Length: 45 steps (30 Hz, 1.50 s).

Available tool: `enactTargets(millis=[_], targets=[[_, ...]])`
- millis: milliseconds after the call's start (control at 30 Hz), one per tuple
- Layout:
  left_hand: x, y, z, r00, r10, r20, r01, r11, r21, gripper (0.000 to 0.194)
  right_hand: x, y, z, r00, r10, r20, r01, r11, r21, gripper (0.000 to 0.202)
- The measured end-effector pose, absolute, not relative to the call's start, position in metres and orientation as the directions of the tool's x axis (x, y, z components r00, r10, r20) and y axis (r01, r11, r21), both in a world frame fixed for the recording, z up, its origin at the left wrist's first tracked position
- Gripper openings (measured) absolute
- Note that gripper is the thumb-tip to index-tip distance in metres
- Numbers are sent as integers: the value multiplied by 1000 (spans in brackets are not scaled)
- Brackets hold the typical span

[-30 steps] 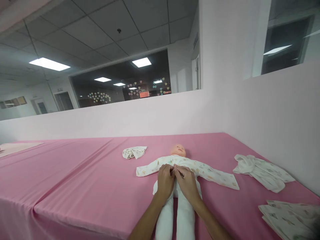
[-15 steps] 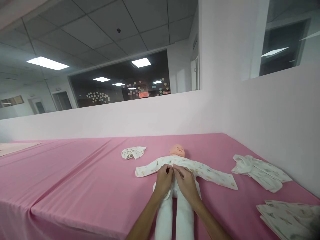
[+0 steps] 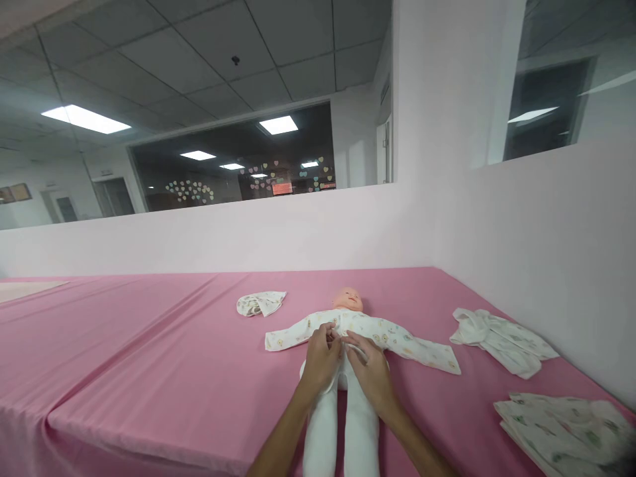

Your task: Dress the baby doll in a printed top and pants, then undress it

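A baby doll lies on its back with its head away from me, in a white patterned top with both sleeves spread wide and white leggings. My left hand is on the front of the top, its fingers curled and pinching the cloth near the middle. Beside it, my right hand has its fingertips bent together on the same front edge. The fingertips nearly meet over the doll's belly, and what lies right under them is partly hidden.
On the pink-covered table, a folded patterned cloth lies left of the doll. White knotted clothing and folded patterned cloths lie on the right. A white wall with windows stands behind.
Both hands have shifted slightly down the front of the top, and my left fingers have lifted and bent differently. The view has turned slightly, moving the right-hand clothes leftward in the picture.
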<state>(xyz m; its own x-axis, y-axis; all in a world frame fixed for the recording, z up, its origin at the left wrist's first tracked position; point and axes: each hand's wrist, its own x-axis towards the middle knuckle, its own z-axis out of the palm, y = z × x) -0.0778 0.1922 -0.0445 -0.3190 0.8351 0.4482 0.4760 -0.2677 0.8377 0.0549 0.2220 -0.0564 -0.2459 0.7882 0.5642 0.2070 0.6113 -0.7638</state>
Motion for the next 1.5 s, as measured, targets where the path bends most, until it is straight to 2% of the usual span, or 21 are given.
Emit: enactTargets(millis=[167,267,367,433,533,733,933,1067,1267,1367,1500], targets=[[-77,158,-55,-178,800,573,846,-173,504,27,73,210,-72,-239,760,605,460,637,-619,29],[-76,146,-57,-116,808,578,924,-126,362,29,80,204,-69,-275,769,577,550,618,-562,23],[-77,146,-53,-87,812,577,950,-107,295,29,84,200,-59,-256,814,522,609,555,-566,19],[-80,150,-50,-99,814,572,945,-104,312,28,85,199,-54,-225,862,454,611,488,-624,19],[-87,159,-49,-127,820,558,912,-124,391,29,85,201,-50,-242,906,347,507,423,-751,13],[-95,171,-59,-193,767,612,783,-256,567,34,73,203,-42,-211,856,472,289,516,-806,10],[-87,175,-49,-216,767,604,723,-290,627,34,57,199,-32,-199,904,378,58,396,-916,21],[-79,178,-38,-226,773,592,719,-278,637,37,51,195,-30,-145,921,361,30,369,-929,28],[-77,175,-43,-302,806,509,588,-262,765,30,45,201,-32,17,945,325,-38,326,-945,29],[-77,173,-46,-328,797,506,552,-273,788,30,36,205,-30,22,959,284,-77,285,-956,28],[-75,172,-48,-349,779,521,556,-276,784,37,27,202,-26,-35,957,289,-34,288,-957,24]])
